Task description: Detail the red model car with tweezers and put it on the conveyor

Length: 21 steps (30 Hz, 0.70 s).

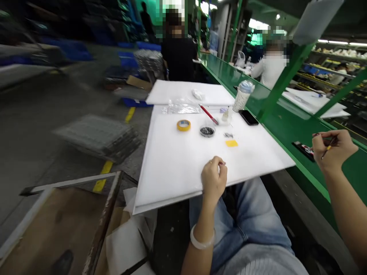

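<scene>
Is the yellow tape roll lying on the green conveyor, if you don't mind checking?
No, the yellow tape roll lies on the white foam sheet, left of the green conveyor.

On the near white foam sheet point(177, 164) lie 1 roll of yellow tape point(184, 125), 1 small round dish of dark parts point(207, 131), 1 yellow tag point(231, 143) and 1 red-handled tool point(208, 114), with 1 black phone point(248, 117) and 1 capped bottle point(243, 95) to the far right. 2 white foam sheets show on this side, the second point(177, 91) farther off, and 2 other people stand or sit at the far end. 2 bare hands are in view, 1 left hand point(213, 177) and 1 right hand point(332, 149).
</scene>
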Available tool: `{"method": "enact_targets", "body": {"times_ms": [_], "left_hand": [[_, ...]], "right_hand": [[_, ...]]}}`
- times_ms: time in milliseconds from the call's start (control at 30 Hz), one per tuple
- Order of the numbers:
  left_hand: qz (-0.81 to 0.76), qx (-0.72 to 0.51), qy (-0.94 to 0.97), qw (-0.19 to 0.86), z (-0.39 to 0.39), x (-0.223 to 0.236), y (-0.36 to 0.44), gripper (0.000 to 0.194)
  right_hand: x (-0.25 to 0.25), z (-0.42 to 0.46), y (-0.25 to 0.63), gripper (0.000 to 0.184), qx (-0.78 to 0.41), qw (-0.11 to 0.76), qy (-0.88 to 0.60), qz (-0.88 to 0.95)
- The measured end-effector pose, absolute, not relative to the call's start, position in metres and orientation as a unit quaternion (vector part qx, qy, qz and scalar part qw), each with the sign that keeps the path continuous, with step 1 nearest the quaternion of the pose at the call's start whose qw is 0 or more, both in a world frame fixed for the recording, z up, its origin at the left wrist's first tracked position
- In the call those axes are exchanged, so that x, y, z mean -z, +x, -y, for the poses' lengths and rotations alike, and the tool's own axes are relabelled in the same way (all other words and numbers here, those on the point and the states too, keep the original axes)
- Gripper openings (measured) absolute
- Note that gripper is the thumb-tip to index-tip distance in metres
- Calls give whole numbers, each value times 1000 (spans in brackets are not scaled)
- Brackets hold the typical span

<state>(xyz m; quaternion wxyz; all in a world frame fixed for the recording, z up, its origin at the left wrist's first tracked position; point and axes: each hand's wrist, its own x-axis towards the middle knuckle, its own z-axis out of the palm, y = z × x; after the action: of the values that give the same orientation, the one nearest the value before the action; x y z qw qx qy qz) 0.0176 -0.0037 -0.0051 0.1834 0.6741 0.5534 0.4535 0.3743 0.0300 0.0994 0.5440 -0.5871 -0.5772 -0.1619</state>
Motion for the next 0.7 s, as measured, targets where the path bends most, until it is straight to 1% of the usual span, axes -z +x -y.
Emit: {"method": "enact_targets", "body": {"times_ms": [100,233,367,433,500,600,700], "left_hand": [[-584,-380,699,161,4,4,21,22],[-594,-272,746,127,1,-4,27,20],[-575,-167,794,109,-6,-13,33,20],[-560,-116,813,108,-11,-19,34,20],[-538,-70,833,113,-18,-25,34,20],[-488,-18,862,133,-36,-35,32,26],[-428,7,890,158,-62,-41,30,36]], "right_hand": [[-98,-71,327,19,162,581,-528,598],[-84,-113,271,25,92,564,-446,689],[-70,-160,244,31,57,545,-376,747],[-62,-186,242,37,42,530,-352,771],[-52,-208,247,39,29,513,-342,787],[-37,-233,270,33,18,504,-364,783],[-29,-251,304,28,16,497,-420,759]]}}
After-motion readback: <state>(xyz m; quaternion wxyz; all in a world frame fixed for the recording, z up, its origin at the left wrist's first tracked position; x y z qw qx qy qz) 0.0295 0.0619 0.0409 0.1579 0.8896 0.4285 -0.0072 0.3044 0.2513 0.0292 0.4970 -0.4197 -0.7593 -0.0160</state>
